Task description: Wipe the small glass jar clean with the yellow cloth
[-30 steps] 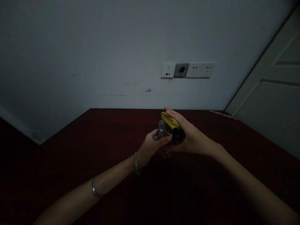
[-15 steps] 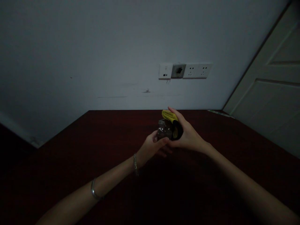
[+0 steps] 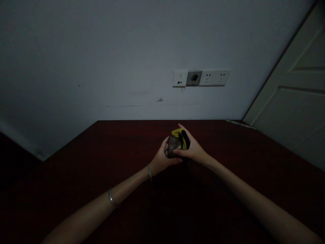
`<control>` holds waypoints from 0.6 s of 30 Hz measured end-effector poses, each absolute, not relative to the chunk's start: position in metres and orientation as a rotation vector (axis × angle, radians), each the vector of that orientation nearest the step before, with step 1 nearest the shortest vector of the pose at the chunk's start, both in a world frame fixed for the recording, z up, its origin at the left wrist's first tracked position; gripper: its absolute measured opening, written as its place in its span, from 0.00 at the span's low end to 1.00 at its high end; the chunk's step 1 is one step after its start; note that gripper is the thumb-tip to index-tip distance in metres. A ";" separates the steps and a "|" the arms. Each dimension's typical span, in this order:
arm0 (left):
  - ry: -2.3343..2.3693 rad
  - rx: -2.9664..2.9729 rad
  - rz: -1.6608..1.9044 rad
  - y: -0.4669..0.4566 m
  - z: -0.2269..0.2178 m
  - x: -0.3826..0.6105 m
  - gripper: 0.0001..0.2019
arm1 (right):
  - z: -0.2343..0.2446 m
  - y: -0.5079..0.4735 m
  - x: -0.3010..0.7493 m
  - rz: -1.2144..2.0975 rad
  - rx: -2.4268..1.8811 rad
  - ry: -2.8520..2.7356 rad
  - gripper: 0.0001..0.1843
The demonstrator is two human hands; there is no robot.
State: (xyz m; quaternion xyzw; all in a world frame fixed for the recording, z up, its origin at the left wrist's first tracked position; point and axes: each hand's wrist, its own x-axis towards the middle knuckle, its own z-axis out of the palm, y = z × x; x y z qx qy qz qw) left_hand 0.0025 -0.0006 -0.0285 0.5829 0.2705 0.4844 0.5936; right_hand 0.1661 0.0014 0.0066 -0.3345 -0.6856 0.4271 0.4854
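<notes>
Both my hands meet over the dark red table [image 3: 132,135], around a small see-through container [image 3: 173,144] that catches some light. It looks like a glass, though the dim light hides its exact kind. My left hand [image 3: 161,158] is closed around its left side, the thumb lying below it. A yellow and black cloth [image 3: 178,131] is bunched in my right hand [image 3: 195,149] and presses against the container's right side. The right thumb reaches over the container's near side. Fingers and cloth cover much of the container.
Behind the table's far edge rises a pale wall [image 3: 132,54] with a row of sockets and a switch [image 3: 200,78]. A panelled door [image 3: 291,91] stands at the right. A thin printed strip [image 3: 240,124] lies near the far right corner.
Both hands, with the container and cloth, have come slightly lower and nearer. My right hand has shifted left, its thumb now over the container, and the cloth has turned.
</notes>
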 end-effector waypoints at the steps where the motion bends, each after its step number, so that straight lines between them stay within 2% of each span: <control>1: 0.652 1.377 1.136 0.000 -0.028 0.002 0.52 | 0.006 0.001 0.165 1.041 -0.816 -1.681 0.61; 6: 0.727 1.414 1.170 0.002 -0.035 0.004 0.41 | 0.004 0.001 0.162 0.945 -0.875 -1.745 0.61; 10: 0.760 1.416 1.249 0.001 -0.038 0.006 0.34 | 0.008 0.002 0.168 0.723 -0.964 -1.934 0.53; 13: 0.785 1.394 1.300 -0.003 -0.038 0.005 0.35 | 0.010 0.006 0.174 0.699 -0.966 -2.035 0.44; 18: 0.789 1.400 1.341 -0.005 -0.043 0.007 0.38 | 0.006 0.015 0.180 0.949 -0.917 -1.964 0.35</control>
